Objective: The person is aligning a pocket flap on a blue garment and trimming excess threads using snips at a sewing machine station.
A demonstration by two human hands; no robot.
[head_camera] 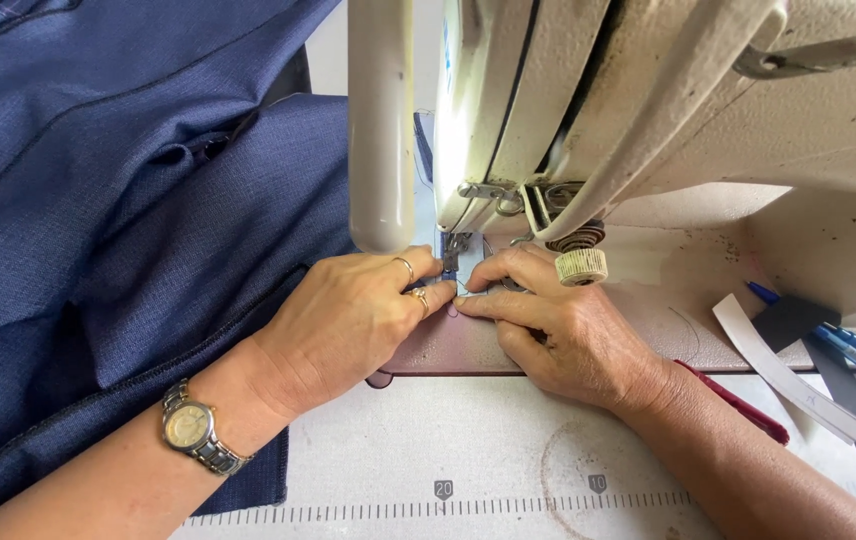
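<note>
Where the presser foot (451, 258) of the cream sewing machine (588, 110) comes down, a narrow edge of navy fabric (128, 220) is pinched beneath the fingertips of both hands. The left hand (348, 320) lies flat just left of the foot, its grip pressed together on the cloth; the right hand (558, 325) is set just right of it, fingers closed on the same edge. Blue pens (848, 345) are seen on the counter (428, 440), well right of the foot.

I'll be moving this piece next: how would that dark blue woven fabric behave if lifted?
The dark blue woven fabric is probably floppy: it lies in soft folds. Its large bunched spread suggests it would drag. Probably not slippery, given its textured weave.
</note>
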